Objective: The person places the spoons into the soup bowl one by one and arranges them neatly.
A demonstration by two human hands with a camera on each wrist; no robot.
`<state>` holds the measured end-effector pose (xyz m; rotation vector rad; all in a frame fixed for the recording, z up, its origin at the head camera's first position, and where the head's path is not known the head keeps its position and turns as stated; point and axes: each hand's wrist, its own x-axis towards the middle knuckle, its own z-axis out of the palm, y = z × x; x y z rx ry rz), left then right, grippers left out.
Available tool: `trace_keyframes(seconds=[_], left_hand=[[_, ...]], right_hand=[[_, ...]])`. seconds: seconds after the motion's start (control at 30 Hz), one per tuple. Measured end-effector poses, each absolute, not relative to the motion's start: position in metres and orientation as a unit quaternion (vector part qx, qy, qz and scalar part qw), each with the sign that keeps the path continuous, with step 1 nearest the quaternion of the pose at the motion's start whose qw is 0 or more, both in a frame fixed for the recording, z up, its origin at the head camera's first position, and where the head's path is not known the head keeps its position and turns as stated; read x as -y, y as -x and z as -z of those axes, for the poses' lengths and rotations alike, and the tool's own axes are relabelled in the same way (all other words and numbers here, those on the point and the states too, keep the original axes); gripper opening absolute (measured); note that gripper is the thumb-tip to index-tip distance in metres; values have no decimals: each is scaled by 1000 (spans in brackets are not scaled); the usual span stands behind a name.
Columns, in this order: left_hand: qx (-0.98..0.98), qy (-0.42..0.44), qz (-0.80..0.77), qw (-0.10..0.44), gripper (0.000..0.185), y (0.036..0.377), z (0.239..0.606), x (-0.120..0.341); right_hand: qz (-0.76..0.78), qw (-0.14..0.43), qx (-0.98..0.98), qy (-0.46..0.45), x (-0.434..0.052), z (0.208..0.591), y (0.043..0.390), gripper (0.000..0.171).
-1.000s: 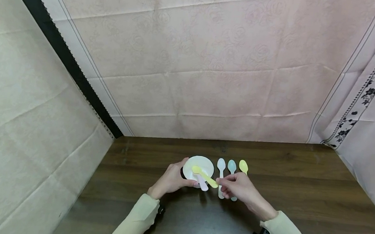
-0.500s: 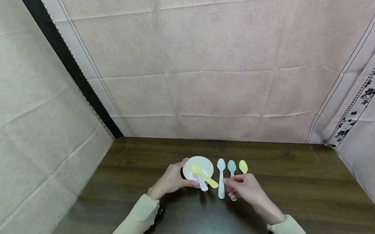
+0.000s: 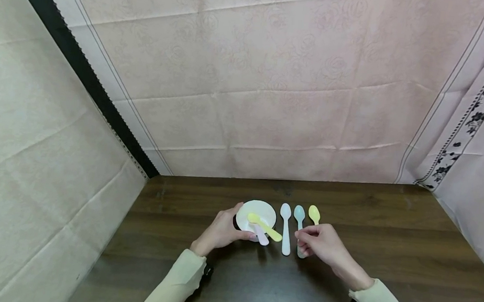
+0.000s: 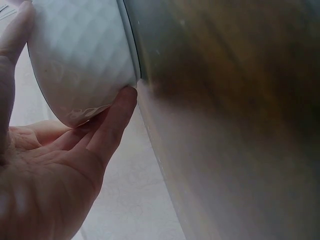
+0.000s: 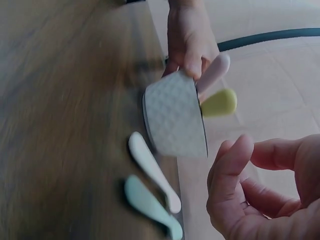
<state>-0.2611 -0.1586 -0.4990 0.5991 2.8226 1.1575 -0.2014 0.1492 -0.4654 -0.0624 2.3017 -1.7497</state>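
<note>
- Bowl (image 3: 256, 215): small, white, quilted outer wall; stands on the dark wooden worktop (image 3: 389, 240) near its middle. The left hand (image 3: 219, 233) cups it from the near-left side, thumb up along the rim and fingers (image 4: 112, 120) curled against the wall, apparently to keep it steady while spoons go in.
- Yellow spoon in bowl (image 3: 263, 227): leans across the rim, handle sticking out toward the person; a pink spoon (image 3: 260, 235) leans beside it, partly under it. Both rest free of either hand.
- White spoon (image 3: 285, 229): lies flat on the worktop just right of the bowl, head away from the person.
- Light blue spoon (image 3: 300, 218): lies parallel to the white one. The right hand (image 3: 324, 244) is over its handle end; fingers bent and drawn together with thumb opposite. Whether they pinch the handle cannot be told: the wrist view shows the fingers (image 5: 235, 165) curled with nothing clearly between them.
- Second yellow spoon (image 3: 314, 214): last in the row, its handle hidden behind the right hand.
- Row layout: three loose spoons side by side, close but apart, likely set out for picking one by one.
</note>
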Motion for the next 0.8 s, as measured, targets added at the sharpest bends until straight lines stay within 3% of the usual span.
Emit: trace_keyframes(seconds=[0.8], left_hand=[[-910,-183,-371,22,108,261,500,160]], right_hand=[[489,72,-869,-38,-183,477,199,20]])
